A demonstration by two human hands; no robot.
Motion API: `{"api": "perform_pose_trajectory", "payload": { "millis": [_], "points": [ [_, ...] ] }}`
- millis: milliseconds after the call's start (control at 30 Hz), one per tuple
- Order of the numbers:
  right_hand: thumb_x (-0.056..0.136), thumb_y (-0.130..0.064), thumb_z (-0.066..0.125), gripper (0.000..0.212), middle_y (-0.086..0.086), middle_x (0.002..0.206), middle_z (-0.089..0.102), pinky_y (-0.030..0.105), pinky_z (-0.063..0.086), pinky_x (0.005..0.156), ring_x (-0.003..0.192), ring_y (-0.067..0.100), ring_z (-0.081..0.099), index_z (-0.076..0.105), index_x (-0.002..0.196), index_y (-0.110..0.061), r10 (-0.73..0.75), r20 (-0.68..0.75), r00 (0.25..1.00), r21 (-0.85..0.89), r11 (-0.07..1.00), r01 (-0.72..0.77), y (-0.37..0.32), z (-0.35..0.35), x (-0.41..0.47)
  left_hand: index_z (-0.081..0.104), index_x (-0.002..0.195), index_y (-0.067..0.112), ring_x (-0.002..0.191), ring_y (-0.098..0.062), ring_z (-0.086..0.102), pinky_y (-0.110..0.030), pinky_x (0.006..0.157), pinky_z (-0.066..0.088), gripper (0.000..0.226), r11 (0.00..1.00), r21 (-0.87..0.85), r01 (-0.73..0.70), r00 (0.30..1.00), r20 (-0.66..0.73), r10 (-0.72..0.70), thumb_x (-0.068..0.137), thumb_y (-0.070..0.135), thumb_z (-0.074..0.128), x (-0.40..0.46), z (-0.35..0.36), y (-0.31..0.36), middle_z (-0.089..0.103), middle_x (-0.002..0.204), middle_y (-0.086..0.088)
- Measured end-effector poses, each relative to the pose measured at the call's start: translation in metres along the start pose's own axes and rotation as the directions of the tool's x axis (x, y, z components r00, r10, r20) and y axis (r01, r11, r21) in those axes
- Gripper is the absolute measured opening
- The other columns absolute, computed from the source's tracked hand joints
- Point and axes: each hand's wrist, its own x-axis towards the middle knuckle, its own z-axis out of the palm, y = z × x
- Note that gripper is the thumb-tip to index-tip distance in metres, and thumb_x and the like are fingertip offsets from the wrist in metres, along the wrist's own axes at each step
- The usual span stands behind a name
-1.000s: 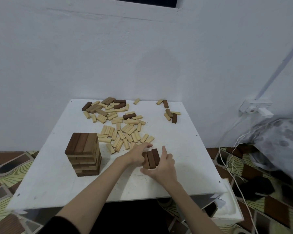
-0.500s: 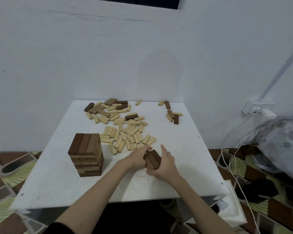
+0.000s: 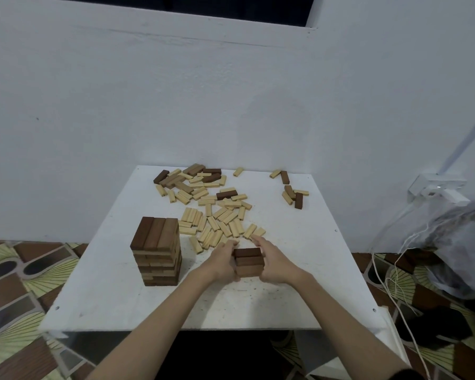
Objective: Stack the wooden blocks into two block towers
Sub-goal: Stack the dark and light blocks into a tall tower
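Between the left hand (image 3: 222, 261) and right hand (image 3: 275, 263), three dark brown wooden blocks (image 3: 248, 262) sit gripped; squeeze evenly, squaring their ends flush.

White square table (image 3: 115, 297) stood against a white painted wall (image 3: 176, 91); patterned tile floor (image 3: 14, 272); wall socket (image 3: 436, 189) with white cables (image 3: 381, 281) at right.
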Motion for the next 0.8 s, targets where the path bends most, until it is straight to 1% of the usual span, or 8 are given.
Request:
{"api": "perform_pose_trajectory", "payload": {
  "millis": [67,133,267,367,467,567,667,800],
  "points": [
    [0.073,0.006,0.065,0.096,0.007,0.145,0.031,0.033,0.045,0.096,0.130,0.026,0.035,0.017,0.150,-0.025,0.012,-0.008,1.000,0.053,0.999,-0.011,0.000,-0.002,-0.002,0.024,0.144,0.015,0.120,-0.025,0.045,-0.036,0.099,0.043,0.088,0.999,-0.045,0.008,1.000,-0.016,-0.009,0.073,0.009,0.075,-0.002,0.000,0.000,0.037,0.137,-0.007],
    [0.079,-0.002,0.068,0.086,0.008,0.142,0.033,0.029,0.044,0.089,0.123,0.022,0.039,0.021,0.148,-0.020,0.063,-0.070,0.996,0.169,0.984,-0.050,0.002,-0.005,-0.005,0.029,0.140,0.013,0.113,-0.022,0.047,-0.028,0.091,0.041,0.077,0.993,-0.114,0.031,0.998,-0.050,-0.036,0.077,0.010,0.073,-0.004,0.001,0.001,0.042,0.129,-0.006],
    [0.085,-0.003,0.057,0.055,0.012,0.116,0.051,0.029,0.045,0.077,0.087,0.020,0.053,0.039,0.138,-0.007,0.299,-0.215,0.930,0.372,0.905,-0.205,0.006,-0.004,-0.005,0.044,0.107,0.014,0.095,-0.015,0.048,-0.020,0.078,0.036,0.025,0.957,-0.275,0.096,0.973,-0.177,-0.149,0.089,0.009,0.061,-0.001,0.006,-0.002,0.049,0.087,0.007],
    [0.083,-0.002,0.059,0.047,0.006,0.092,0.056,0.034,0.054,0.078,0.064,0.019,0.057,0.047,0.128,-0.007,0.385,-0.187,0.904,0.474,0.841,-0.259,0.007,0.003,-0.001,0.045,0.103,0.013,0.088,-0.014,0.048,-0.018,0.066,0.040,0.033,0.919,-0.374,0.124,0.970,-0.151,-0.193,0.082,0.001,0.066,-0.001,0.008,0.000,0.048,0.083,0.006],
    [0.080,0.001,0.057,0.046,0.004,0.082,0.057,0.042,0.055,0.086,0.062,0.019,0.060,0.049,0.125,-0.009,0.383,-0.195,0.903,0.487,0.837,-0.249,0.006,0.008,0.002,0.046,0.105,0.013,0.083,-0.018,0.048,-0.025,0.075,0.048,0.050,0.887,-0.434,0.156,0.969,-0.105,-0.222,0.069,-0.006,0.074,0.000,0.010,0.002,0.049,0.088,0.001],
    [0.080,0.001,0.055,0.043,0.003,0.079,0.058,0.043,0.054,0.088,0.066,0.020,0.061,0.049,0.121,-0.010,0.379,-0.208,0.902,0.493,0.837,-0.238,0.005,0.011,0.002,0.051,0.106,0.006,0.080,-0.021,0.048,-0.034,0.080,0.050,0.045,0.842,-0.515,0.160,0.949,-0.156,-0.275,0.069,-0.012,0.069,0.003,0.012,0.002,0.050,0.086,-0.002],
    [0.080,0.001,0.056,0.040,0.004,0.078,0.060,0.041,0.054,0.086,0.075,0.023,0.061,0.051,0.118,-0.011,0.382,-0.244,0.891,0.495,0.840,-0.224,0.007,0.010,0.002,0.053,0.107,0.005,0.079,-0.020,0.046,-0.032,0.075,0.049,0.037,0.848,-0.512,0.136,0.941,-0.201,-0.272,0.076,-0.013,0.060,0.004,0.013,0.001,0.051,0.089,-0.004],
    [0.078,0.001,0.059,0.041,0.007,0.090,0.064,0.043,0.055,0.084,0.087,0.026,0.065,0.053,0.116,-0.012,0.363,-0.255,0.896,0.495,0.845,-0.202,0.008,0.014,0.002,0.049,0.106,0.012,0.083,-0.017,0.047,-0.022,0.065,0.047,0.046,0.888,-0.442,0.129,0.953,-0.193,-0.235,0.072,-0.014,0.066,0.003,0.012,0.001,0.051,0.097,-0.004]
  ]
}}
